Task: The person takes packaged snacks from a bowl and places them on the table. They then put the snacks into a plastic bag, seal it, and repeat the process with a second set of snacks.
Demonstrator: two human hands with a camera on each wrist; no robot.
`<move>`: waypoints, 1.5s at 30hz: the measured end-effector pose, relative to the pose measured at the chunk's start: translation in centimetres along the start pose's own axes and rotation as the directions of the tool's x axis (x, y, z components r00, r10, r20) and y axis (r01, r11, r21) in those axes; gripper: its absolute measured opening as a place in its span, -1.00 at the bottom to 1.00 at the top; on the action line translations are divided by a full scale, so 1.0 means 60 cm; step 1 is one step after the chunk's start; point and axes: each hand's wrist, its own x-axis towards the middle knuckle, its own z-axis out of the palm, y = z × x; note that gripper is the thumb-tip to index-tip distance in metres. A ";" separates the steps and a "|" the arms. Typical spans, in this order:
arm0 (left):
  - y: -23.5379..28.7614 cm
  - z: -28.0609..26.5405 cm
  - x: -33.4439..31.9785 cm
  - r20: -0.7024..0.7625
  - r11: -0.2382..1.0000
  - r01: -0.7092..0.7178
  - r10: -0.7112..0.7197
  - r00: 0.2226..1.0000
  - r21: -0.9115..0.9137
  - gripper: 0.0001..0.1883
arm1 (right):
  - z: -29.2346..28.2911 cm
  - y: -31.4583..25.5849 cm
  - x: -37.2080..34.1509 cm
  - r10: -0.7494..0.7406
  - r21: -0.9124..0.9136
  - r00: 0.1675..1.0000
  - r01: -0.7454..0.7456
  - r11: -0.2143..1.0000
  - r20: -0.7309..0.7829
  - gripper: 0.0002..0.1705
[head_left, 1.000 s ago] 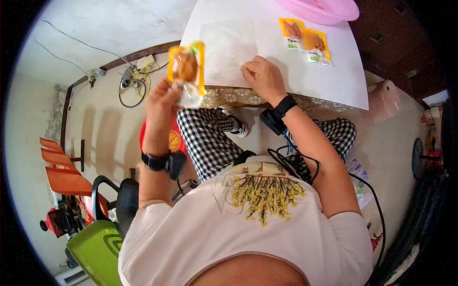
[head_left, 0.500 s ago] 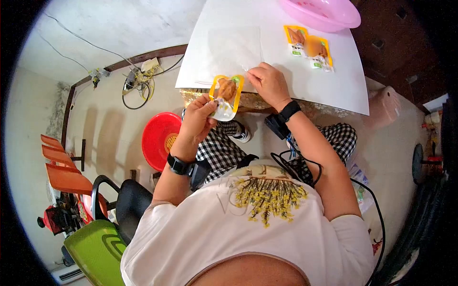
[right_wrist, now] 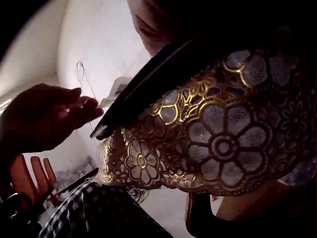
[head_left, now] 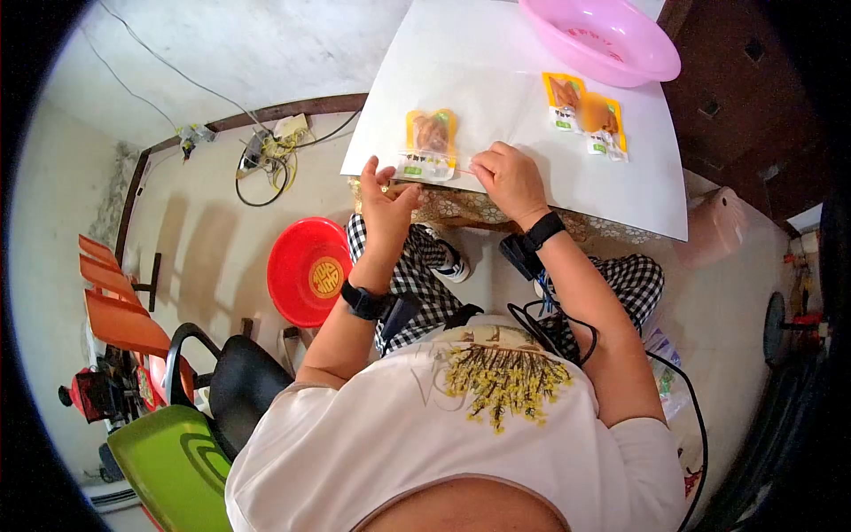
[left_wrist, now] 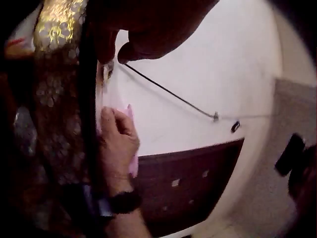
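A yellow-edged food pouch with a brown meat picture lies on the white table near its front edge. It overlaps a clear plastic bag; I cannot tell whether it is inside the bag or on top. My right hand pinches the bag's edge to the right of the pouch. Just off the table edge, my left hand holds nothing, its fingers apart and loosely bent below the pouch. The right wrist view shows that left hand beside the table edge.
Two similar pouches lie overlapping at the right of the table, one partly blurred. Behind them stands a pink basin. A patterned lace cloth hangs under the table's front edge. On the floor at left sits a red basin.
My left hand has brought the pouch down from the left onto the table at the bag, then let go and drawn back. The right hand keeps pinching the bag's edge.
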 end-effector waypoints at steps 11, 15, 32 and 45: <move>0.035 -0.016 0.077 0.533 0.321 -0.661 0.403 0.744 0.679 -0.43 | 0.000 0.001 0.001 0.000 -0.002 1.000 0.000 1.000 0.021 -0.92; 0.038 -0.016 0.100 0.554 0.434 -0.660 0.359 0.751 0.613 -0.50 | -0.004 -0.003 0.002 0.015 0.004 0.999 -0.015 1.000 0.049 -0.92; 0.033 0.099 0.173 0.641 0.067 -0.758 0.488 0.592 0.649 -0.89 | 0.000 0.002 0.000 -0.012 0.029 1.000 0.011 1.000 0.010 -0.91; 0.051 0.120 0.198 0.590 -0.046 -0.605 0.289 0.754 0.795 -0.87 | 0.001 0.006 0.003 0.018 0.070 0.999 -0.016 0.997 -0.035 -0.87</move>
